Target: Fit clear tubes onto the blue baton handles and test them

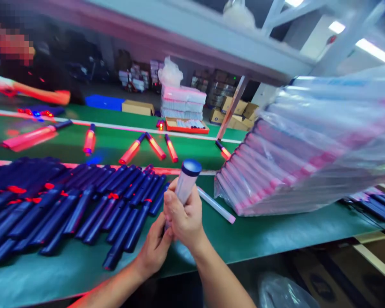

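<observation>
Hands meet above the front edge of the green table (259, 239). The right hand (184, 216) is wrapped around a white tube (183, 188) with a blue cap, held tilted with the cap up, and the left hand (155, 248) is closed on its lower end. Just left lies a spread of dark blue handles (67, 209). Just right, a loose tube (216, 206) lies flat beside a plastic bag of tubes (291, 171) towards the right edge. Farther back, glowing red batons (154, 147) lie scattered, and an orange tray (186, 127) sits at the far edge.

Frosted plastic tube (185, 185), glossy blue cap (191, 167)
</observation>
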Motion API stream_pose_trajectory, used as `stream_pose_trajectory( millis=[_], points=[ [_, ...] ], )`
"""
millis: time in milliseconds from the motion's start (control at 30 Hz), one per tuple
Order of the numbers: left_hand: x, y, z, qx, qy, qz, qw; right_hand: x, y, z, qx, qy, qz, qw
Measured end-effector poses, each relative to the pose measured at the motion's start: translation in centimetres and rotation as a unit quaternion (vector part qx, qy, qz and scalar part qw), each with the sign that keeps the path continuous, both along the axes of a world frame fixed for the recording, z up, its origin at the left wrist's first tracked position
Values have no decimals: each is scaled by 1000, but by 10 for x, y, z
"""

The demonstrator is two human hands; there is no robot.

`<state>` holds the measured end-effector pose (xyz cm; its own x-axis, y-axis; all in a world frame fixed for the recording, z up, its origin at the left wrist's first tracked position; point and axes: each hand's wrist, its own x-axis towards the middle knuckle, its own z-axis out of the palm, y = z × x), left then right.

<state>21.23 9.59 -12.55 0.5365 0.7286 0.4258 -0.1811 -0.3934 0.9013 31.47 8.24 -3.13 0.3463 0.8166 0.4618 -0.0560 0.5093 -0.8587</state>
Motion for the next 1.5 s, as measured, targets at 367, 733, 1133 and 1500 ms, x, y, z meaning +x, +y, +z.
stream_pose_trajectory(
  millis=[367,733,1133,1500],
  points=[
    [127,117,81,99,253,108,956,165,-24,-93,-316,-401,-265,818],
    [47,94,18,316,433,68,842,158,-40,-86,-256,-299,-321,861],
    [36,22,25,11,238,-90,967,112,-49,-23,-14,284,-117,952],
    [-9,-31,21,-289,88,-207,931,72,-45,0,20,385,-130,914]
  ],
)
